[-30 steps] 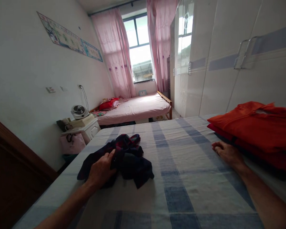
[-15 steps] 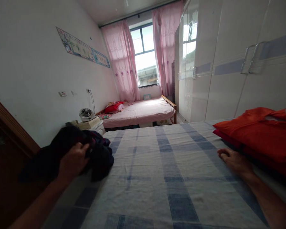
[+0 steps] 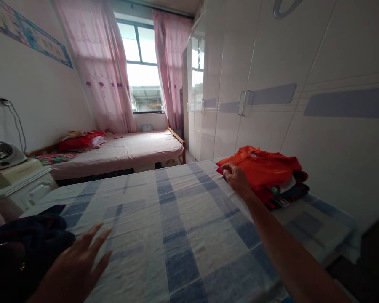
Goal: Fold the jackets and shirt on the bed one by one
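Note:
My left hand (image 3: 78, 261) is open, its fingers spread over the bed at the lower left. Just beside it lies a bunched dark garment (image 3: 28, 235); I cannot tell whether they touch. At the right, my right hand (image 3: 236, 179) is closed at the near left corner of a clothes stack. Its fingers pinch the edge of a red garment (image 3: 220, 170) that peeks out from under a folded orange shirt (image 3: 265, 168). Below the shirt, darker folded clothes (image 3: 290, 198) show at the right side. Most of the red garment is hidden.
The bed has a blue and white checked sheet (image 3: 139, 235). A white wardrobe (image 3: 271, 54) rises along its right side. Across a gap is a second bed (image 3: 139, 147) with a pink sheet under the window. A fan (image 3: 3, 153) stands on a cabinet (image 3: 34, 191) at the left.
The view has turned to the right. My left hand has let go of the dark garment and spread its fingers. My right hand has moved onto the corner of the clothes stack.

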Available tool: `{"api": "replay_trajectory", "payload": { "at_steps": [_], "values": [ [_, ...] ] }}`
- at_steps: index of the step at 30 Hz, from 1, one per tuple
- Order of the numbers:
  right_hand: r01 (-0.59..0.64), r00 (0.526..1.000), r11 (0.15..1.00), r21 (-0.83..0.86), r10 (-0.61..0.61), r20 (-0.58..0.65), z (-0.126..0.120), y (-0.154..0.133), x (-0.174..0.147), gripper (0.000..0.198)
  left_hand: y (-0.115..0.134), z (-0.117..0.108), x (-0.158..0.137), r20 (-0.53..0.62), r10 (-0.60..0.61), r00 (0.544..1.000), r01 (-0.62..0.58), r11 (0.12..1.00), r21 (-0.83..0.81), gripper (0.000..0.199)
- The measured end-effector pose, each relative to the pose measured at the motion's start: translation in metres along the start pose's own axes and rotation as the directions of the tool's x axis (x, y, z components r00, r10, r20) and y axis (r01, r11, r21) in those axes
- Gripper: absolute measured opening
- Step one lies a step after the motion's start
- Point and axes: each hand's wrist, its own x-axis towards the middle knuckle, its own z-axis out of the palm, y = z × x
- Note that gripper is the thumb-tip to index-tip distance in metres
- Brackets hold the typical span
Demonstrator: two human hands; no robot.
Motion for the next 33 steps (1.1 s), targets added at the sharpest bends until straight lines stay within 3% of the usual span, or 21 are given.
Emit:
{"api": "replay_trajectory", "payload": {
  "at_steps": [3,6,12,15,17,19,21,23,25,28,31,33],
  "values": [
    [-0.009,0.993,0.988,-0.155,-0.01,-0.119,-0.035,0.014,0.032,0.032,0.039,0.023,-0.002,0.017,0.073,0.997,-0.072,0.997,-0.042,0.046],
    [-0.087,0.99,0.955,-0.284,0.05,-0.134,-0.056,0.049,0.056,0.038,0.042,0.041,-0.006,0.012,0.036,0.999,-0.035,0.994,-0.104,0.044],
    [-0.154,0.985,0.915,-0.373,0.17,0.01,-0.065,0.106,0.074,0.052,0.033,0.044,-0.01,-0.087,0.041,0.995,-0.049,0.995,-0.084,0.037],
    [-0.14,0.982,0.905,-0.402,0.18,0.064,-0.065,0.109,0.074,0.054,0.038,0.042,-0.01,-0.134,0.059,0.989,-0.065,0.997,-0.035,0.034],
    [-0.133,0.985,0.876,-0.464,0.167,0.031,-0.064,0.1,0.069,0.053,0.041,0.041,-0.01,-0.149,0.057,0.987,-0.061,0.998,-0.022,0.032],
    [-0.154,0.986,0.842,-0.517,0.167,-0.022,-0.06,0.084,0.06,0.051,0.043,0.04,-0.01,-0.154,0.051,0.987,-0.056,0.998,-0.029,0.032],
    [-0.169,0.982,0.867,-0.469,0.188,-0.008,-0.051,0.058,0.045,0.048,0.044,0.039,-0.009,-0.16,0.044,0.986,-0.052,0.998,-0.044,0.032],
    [-0.154,0.974,0.955,-0.253,0.19,0.123,-0.038,0.023,0.025,0.043,0.046,0.038,-0.009,-0.169,0.032,0.985,-0.043,0.997,-0.063,0.033],
    [-0.16,0.943,0.979,0.124,0.115,0.312,-0.021,-0.02,0.002,0.039,0.047,0.037,-0.008,-0.178,0.014,0.984,-0.031,0.995,-0.091,0.033],
    [-0.313,0.865,0.795,0.52,0.013,0.501,0.007,-0.093,-0.035,0.044,0.049,0.033,-0.006,-0.208,0.019,0.978,-0.054,0.985,-0.165,0.032],
    [-0.453,0.755,0.565,0.69,-0.168,0.633,0.028,-0.161,-0.068,0.048,0.052,0.025,-0.007,-0.244,0.025,0.97,-0.095,0.955,-0.281,0.039],
    [-0.474,0.694,0.477,0.74,-0.315,0.647,0.038,-0.194,-0.086,0.039,0.054,0.017,-0.009,-0.279,-0.018,0.96,-0.088,0.927,-0.364,0.045]
  ]
}}
